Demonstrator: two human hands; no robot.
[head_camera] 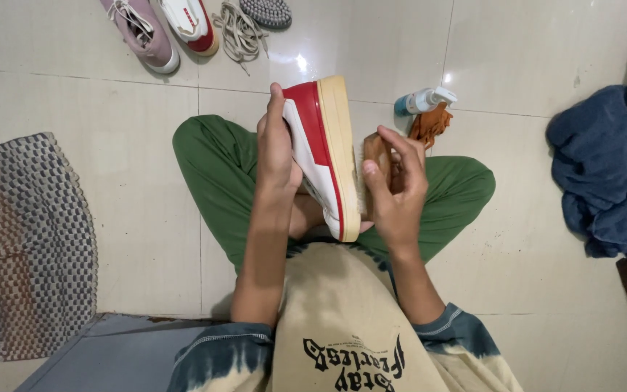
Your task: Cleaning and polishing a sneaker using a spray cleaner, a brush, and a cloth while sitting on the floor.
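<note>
Sneaker (322, 156), sole rightward, long axis running away: left hand (276, 149) gripped upper; right hand (395, 185) clasped brush (379, 156) against sole

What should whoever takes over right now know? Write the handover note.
Left hand: grip on the red-and-white sneaker, held on edge over the lap, sole to the right.
Right hand: holds a wooden brush against the cream sole.
Nearby on the floor: spray bottle, orange cloth, second red sneaker, loose laces, pink shoe.
Done: laces out. Left: cannot tell how clean the sole is.
</note>
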